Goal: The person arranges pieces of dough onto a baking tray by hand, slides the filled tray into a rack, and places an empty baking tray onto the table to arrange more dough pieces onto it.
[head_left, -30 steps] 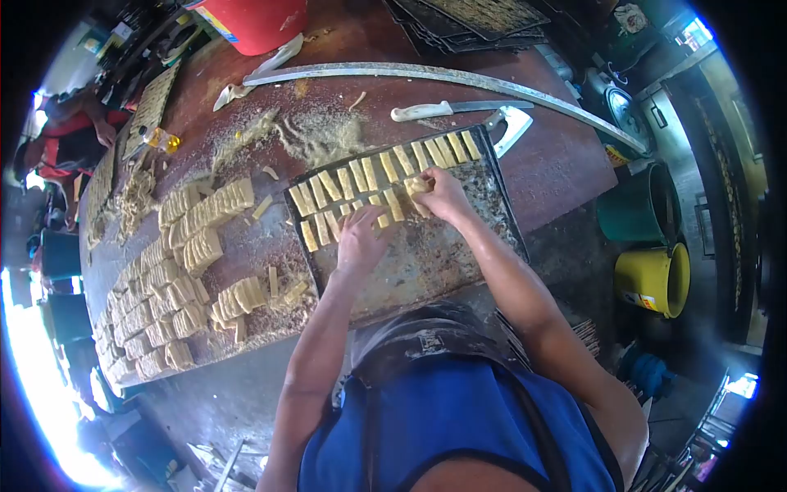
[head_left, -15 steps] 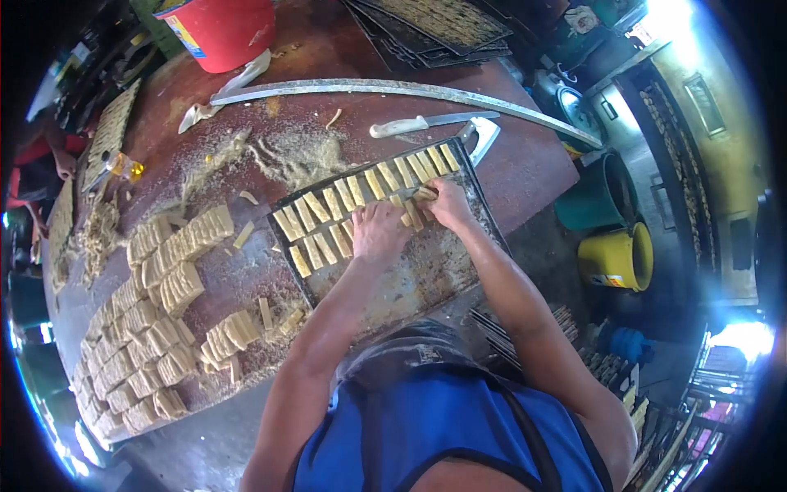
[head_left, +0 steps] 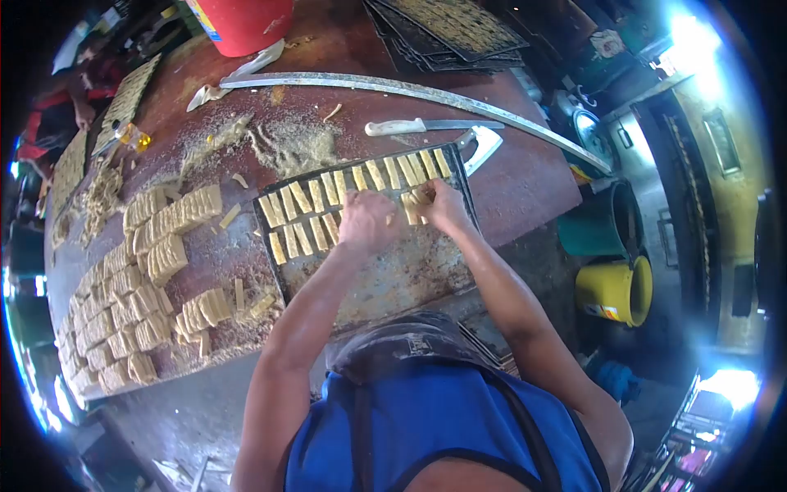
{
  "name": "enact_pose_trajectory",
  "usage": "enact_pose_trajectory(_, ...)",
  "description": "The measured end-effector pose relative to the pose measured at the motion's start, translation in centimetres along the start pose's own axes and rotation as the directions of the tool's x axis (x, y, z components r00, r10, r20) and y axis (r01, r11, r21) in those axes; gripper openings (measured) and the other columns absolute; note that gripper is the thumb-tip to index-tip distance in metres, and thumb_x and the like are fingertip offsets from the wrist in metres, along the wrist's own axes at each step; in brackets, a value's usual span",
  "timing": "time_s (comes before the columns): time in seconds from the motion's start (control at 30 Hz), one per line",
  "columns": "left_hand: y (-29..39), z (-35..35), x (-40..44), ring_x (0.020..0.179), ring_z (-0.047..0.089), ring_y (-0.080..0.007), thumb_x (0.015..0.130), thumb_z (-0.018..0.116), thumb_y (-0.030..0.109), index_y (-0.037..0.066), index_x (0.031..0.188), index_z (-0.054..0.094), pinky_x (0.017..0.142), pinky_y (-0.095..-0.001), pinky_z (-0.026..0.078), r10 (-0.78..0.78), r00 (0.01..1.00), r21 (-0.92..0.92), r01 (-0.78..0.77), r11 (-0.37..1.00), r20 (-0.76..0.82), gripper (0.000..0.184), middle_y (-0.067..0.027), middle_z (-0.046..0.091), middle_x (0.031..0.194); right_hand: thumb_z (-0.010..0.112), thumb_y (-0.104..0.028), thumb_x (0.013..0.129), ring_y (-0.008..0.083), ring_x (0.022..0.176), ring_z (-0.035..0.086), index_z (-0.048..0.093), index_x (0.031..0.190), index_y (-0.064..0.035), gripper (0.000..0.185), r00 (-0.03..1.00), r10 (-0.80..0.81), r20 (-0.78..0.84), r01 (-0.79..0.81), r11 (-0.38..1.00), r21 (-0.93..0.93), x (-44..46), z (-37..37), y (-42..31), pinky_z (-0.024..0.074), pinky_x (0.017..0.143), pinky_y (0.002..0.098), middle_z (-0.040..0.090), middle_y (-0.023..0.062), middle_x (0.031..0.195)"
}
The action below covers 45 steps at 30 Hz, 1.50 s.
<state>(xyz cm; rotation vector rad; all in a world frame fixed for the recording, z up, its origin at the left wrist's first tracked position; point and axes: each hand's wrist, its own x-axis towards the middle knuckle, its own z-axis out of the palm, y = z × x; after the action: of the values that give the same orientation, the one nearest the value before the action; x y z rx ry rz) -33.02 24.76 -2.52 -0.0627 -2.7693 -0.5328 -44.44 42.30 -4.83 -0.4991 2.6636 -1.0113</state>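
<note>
over tray [head_left: 393,269], near half bare, right hand [head_left: 443,207] pinching strips [head_left: 412,207], left hand [head_left: 366,220] grip hidden

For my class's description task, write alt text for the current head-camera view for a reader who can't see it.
A person's left hand and right hand are at pale strips set in two rows on a dark tray. Beyond the tray lies a white-handled knife, and to the left bundles of cut strips lie on the reddish table.
</note>
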Motion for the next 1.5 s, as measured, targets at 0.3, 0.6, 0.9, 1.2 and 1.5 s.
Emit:
enact_pose_trajectory(0.3,0.4,0.7,3.2,0.103,0.063,-0.0243,0.090,0.067,0.035,0.012,0.100,0.075,0.100,-0.0441,0.043,-0.378,0.906,0.027,0.381,0.924,0.190,0.026,-0.0083,0.070,0.103,0.078,-0.023,0.073,0.0345,0.090,0.071,0.062,0.109,-0.0005,0.045,0.998,0.023,0.061,-0.026,0.998,0.054,1.2,-1.6,0.5,0.0555,0.084,0.0425,0.072,0.0199,0.095)
enact_pose_trajectory(0.6,2.0,1.9,-1.2,0.110,0.059,-0.0221,0.079,0.079,0.032,0.014,0.108,0.073,0.102,-0.0427,0.039,-0.071,0.996,0.023,0.070,0.997,0.048,0.035,-0.0035,0.068,0.104,0.085,-0.026,0.073,0.0380,0.085,0.070,0.059,0.107,-0.0072,0.046,0.979,-0.198,-0.047,0.196,0.980,-0.046,0.3,-1.3,0.6,0.0550,0.074,0.0460,0.071,0.0179,0.090)
enact_pose_trajectory(0.9,-0.3,-1.5,2.4,0.085,0.070,-0.0240,0.089,0.066,0.031,0.014,0.100,0.077,0.090,-0.0435,0.050,-0.285,0.927,-0.330,0.355,0.874,0.243,0.023,-0.0097,0.074,0.093,0.083,-0.024,0.074,0.0319,0.085,0.071,0.066,0.102,-0.0006,0.040,0.998,0.009,-0.059,0.002,0.983,0.184,0.7,-2.1,1.8,0.0548,0.077,0.0400,0.072,0.0164,0.090)
enact_pose_trajectory(1.2,-0.9,1.4,0.1,0.117,0.057,-0.0264,0.081,0.079,0.036,0.014,0.113,0.071,0.105,-0.0469,0.038,-0.100,0.993,-0.089,0.105,0.990,0.062,0.040,-0.0084,0.065,0.116,0.074,-0.023,0.080,0.0345,0.089,0.071,0.070,0.096,-0.0024,0.026,0.994,-0.062,-0.086,0.059,0.997,-0.040,-0.5,-3.0,3.1,0.0550,0.077,0.0406,0.072,0.0177,0.090)
enact_pose_trajectory(1.5,0.8,4.1,-1.2,0.114,0.057,-0.0231,0.075,0.081,0.032,0.018,0.108,0.073,0.103,-0.0495,0.036,-0.111,0.994,-0.070,0.109,0.992,-0.023,0.037,0.0003,0.064,0.114,0.073,-0.014,0.083,0.0299,0.086,0.072,0.073,0.098,-0.0043,0.018,0.977,-0.202,-0.070,0.211,0.966,0.149,1.0,-3.2,4.4,0.0558,0.076,0.0365,0.074,0.0144,0.092)
